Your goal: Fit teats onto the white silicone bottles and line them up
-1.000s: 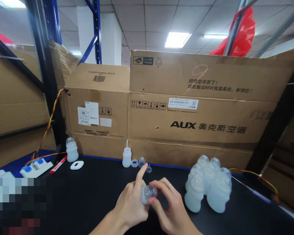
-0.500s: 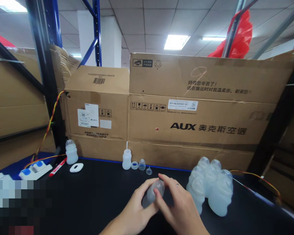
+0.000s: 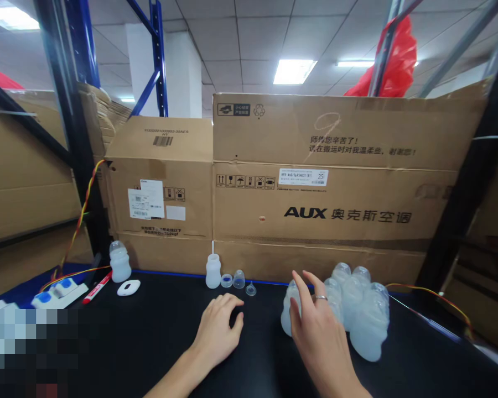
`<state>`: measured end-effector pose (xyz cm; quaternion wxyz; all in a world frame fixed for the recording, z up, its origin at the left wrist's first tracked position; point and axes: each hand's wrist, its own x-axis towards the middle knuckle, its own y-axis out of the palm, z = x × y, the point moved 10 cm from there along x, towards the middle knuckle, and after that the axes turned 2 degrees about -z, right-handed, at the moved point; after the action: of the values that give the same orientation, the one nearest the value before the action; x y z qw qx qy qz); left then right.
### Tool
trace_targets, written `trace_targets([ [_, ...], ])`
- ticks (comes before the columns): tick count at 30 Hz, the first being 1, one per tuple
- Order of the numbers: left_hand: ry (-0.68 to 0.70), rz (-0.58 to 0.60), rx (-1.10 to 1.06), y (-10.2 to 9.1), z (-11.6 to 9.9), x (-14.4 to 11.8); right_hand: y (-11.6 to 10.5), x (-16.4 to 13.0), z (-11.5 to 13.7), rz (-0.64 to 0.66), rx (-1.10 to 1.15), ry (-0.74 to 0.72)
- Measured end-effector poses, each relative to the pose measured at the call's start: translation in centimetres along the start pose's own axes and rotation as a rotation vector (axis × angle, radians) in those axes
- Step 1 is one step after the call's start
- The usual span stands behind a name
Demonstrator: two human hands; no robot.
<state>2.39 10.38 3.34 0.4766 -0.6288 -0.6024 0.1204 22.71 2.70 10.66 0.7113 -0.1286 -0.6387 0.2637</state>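
My right hand [image 3: 319, 329] is beside a frosted baby bottle with a clear cap [image 3: 288, 312], its fingers raised and apart. Thumb and index finger overlap the bottle's right side, so whether they touch it is hidden. Just behind and to the right stands a cluster of similar capped baby bottles [image 3: 369, 320]. My left hand [image 3: 219, 326] hovers low over the black table [image 3: 157, 337], fingers curved, thumb apart, nothing in it. Beyond it stand an uncapped bottle [image 3: 213, 272], a collar ring [image 3: 226, 281], a clear cap [image 3: 239, 279] and a clear nipple [image 3: 251, 288].
Another capped bottle [image 3: 120, 262] stands at the back left, near a white oval device [image 3: 128, 288], a red marker [image 3: 97, 287] and a power strip [image 3: 60, 293]. Cardboard [image 3: 348, 188] walls the back. Dark rack posts [image 3: 460, 204] rise at both sides.
Both hands were together around a capped bottle at centre. They have separated: a bottle now stands left of the cluster by my right hand, and my left hand has moved left, empty.
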Motion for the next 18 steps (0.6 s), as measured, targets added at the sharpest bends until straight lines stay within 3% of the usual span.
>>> trace_targets([
  [2, -0.001, -0.030, 0.087, -0.3, 0.8, 1.2, -0.4, -0.3, 0.8, -0.052, 0.063, -0.036],
  [4, -0.011, -0.054, 0.160, -0.3, 1.7, 2.1, 0.3, -1.0, 2.5, -0.016, 0.216, -0.116],
  [7, -0.013, -0.051, 0.237, 0.0, 2.5, 2.5, 4.6, -2.5, 5.0, 0.239, 0.418, -0.152],
  [9, 0.005, -0.039, 0.266, 0.1, 2.4, 2.3, 7.7, -3.3, 5.8, 0.340, 0.430, -0.101],
  [14, 0.011, -0.048, 0.274, -0.5, 2.3, 1.3, 13.2, -2.9, 5.3, 0.347, 0.376, 0.040],
  [18, -0.057, -0.054, 0.199, -0.5, 3.3, 0.7, 14.4, -2.5, 3.8, 0.367, 0.474, 0.109],
])
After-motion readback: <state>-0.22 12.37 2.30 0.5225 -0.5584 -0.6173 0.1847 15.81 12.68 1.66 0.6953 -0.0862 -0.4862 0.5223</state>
